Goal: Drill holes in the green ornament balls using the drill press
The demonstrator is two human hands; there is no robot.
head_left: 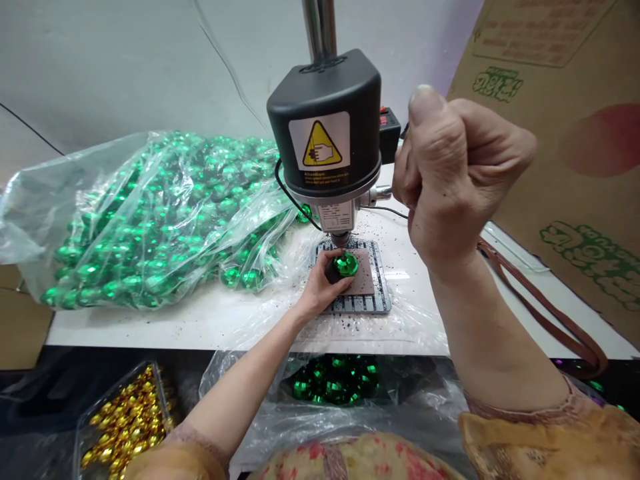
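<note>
My left hand (pixel 323 283) is closed around a shiny green faceted ball (pixel 346 264), thumb and fingers on either side. The ball sits on a square brown pad (pixel 364 285) over the slotted grey base (pixel 381 303) of a small drill press (pixel 327 127). Right above the ball is the press's chuck (pixel 341 238); a gap between them cannot be made out. My right hand (pixel 450 173) is raised in a fist at the machine's right, wrapped round its lever, which the fingers mostly hide. A metal lever hub (pixel 383 193) shows beside the fist.
A clear plastic bag (pixel 150 220) full of green balls lies left. More green balls (pixel 335 380) rest in plastic below the table edge. Gold balls (pixel 125 427) fill a clear container at lower left. A large carton (pixel 560 173) and a brown strap (pixel 545 307) are at right. Dark shavings dot the white table (pixel 165 330).
</note>
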